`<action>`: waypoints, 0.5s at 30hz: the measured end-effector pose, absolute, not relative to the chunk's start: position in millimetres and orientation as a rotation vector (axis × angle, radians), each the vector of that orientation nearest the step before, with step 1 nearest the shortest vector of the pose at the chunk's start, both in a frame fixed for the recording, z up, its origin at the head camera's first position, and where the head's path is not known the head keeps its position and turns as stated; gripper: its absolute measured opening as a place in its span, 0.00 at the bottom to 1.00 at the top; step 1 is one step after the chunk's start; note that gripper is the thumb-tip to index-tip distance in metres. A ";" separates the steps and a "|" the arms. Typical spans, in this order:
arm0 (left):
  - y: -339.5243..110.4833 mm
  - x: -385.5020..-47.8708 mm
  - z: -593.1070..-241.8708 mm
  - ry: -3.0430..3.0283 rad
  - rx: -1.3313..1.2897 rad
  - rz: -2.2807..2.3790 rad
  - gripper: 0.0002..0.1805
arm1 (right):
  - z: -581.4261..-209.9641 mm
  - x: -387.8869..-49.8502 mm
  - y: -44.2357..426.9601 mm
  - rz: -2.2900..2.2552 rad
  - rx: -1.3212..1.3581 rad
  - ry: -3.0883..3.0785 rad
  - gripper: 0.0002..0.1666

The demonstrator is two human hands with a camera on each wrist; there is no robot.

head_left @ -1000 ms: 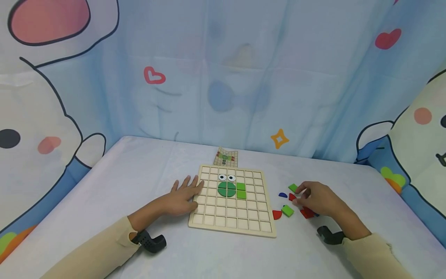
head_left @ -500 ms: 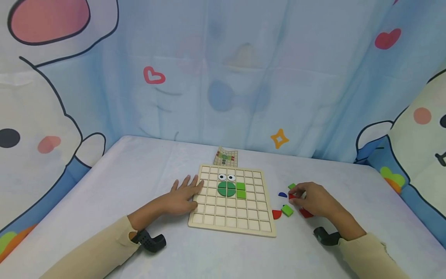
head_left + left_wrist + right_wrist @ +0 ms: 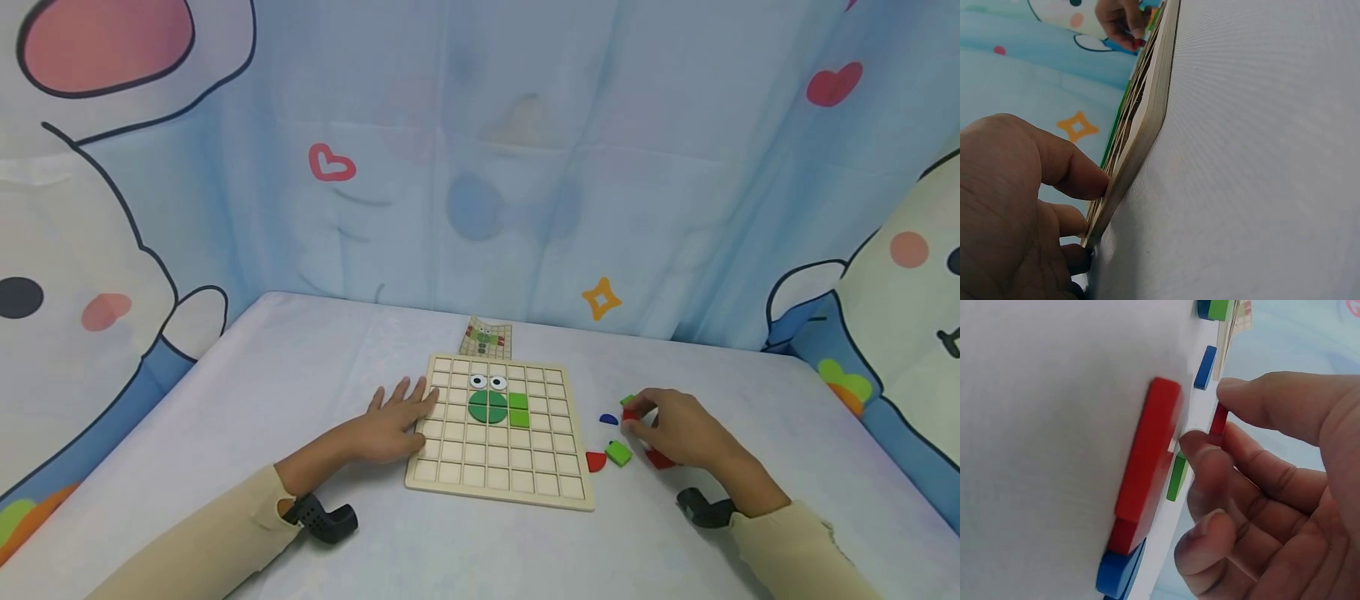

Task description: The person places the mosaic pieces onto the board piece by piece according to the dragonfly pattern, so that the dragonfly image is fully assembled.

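Note:
My left hand (image 3: 390, 422) rests with spread fingers on the left edge of a wooden grid board (image 3: 480, 477). In the left wrist view, thumb and fingertips touch the rim of that board (image 3: 1141, 134). To the right of the board, my right hand (image 3: 678, 427) pinches a small red block (image 3: 1218, 423) between thumb and fingers; its full shape is hidden. Seated in the grid are dark green quarter-round pieces (image 3: 478, 412), light green squares (image 3: 518, 402) and two eye pieces (image 3: 498, 382).
Loose pieces lie right of the board: a red rounded piece (image 3: 596, 462), a green square (image 3: 618, 453), a blue half-round (image 3: 609, 419) and a red block (image 3: 1147, 450) with blue beneath. Behind the board stands a pattern card (image 3: 486, 340). A printed curtain (image 3: 525, 208) hangs behind the table.
My right hand has shifted slightly left over the loose pieces, and its thumb and fingers have closed on the red block. The left hand and the board have stayed put.

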State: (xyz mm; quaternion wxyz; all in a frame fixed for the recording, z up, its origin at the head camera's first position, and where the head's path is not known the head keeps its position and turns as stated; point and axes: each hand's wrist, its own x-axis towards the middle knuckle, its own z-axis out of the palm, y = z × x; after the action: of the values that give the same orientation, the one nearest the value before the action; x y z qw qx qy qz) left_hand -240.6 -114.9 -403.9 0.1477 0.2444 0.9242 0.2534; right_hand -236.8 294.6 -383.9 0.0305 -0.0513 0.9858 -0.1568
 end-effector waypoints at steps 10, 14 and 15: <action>-114.7 -241.6 -404.3 2.659 0.705 0.723 0.38 | -380.6 -236.1 292.9 -0.524 -0.185 3.065 0.23; -114.8 -241.8 -405.0 2.656 0.706 0.728 0.38 | -380.1 -235.4 292.3 -0.541 -0.184 3.072 0.23; -114.8 -241.9 -405.2 2.656 0.706 0.729 0.38 | -379.9 -235.2 292.2 -0.541 -0.181 3.071 0.23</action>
State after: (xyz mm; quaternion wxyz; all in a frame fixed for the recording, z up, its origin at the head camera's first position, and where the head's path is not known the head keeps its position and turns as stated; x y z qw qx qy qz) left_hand -241.9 -114.8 -405.2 0.1489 0.2455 0.9237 0.2535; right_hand -235.2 292.2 -379.9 0.0088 -0.0581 0.9831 -0.1732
